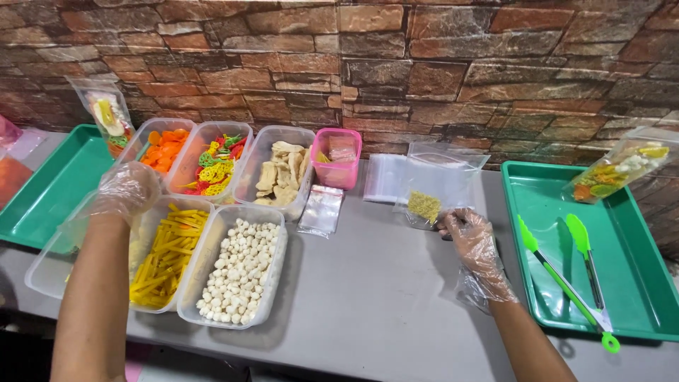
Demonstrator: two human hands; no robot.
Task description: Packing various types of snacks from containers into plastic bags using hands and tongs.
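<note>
Two gloved hands: right hand [475, 240] pinches small clear bag [430, 194] on counter [368, 297]; left hand [127, 189], loosely curled, empty, hovers over snack tubs [212, 233] far left.

The gloved right hand [475, 244] pinches the corner of a clear plastic bag [437, 185] holding yellow crumbs on the grey table [375, 290]. The gloved left hand [127, 189] hovers over clear tubs, near the yellow stick snacks [167, 255].
</note>
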